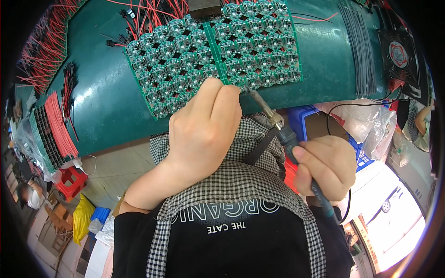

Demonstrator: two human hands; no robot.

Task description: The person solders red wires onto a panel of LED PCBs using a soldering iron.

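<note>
My right hand is wrapped round the handle of a soldering iron. The iron's tip points up and left, at the near edge of a panel of green circuit boards. Close beside that tip, my left hand is closed in a pinch over the panel's near edge, back of the hand upward. Whatever its fingertips hold is hidden. The panel carries many small round boards in rows, split by a green strip down the middle. Its near edge lies by the front of the green work surface.
A dark block rests on the panel's far edge, with red wires behind it. Grey wires and a black fan are at right. Red wires lie at left. A blue crate stands below the front edge.
</note>
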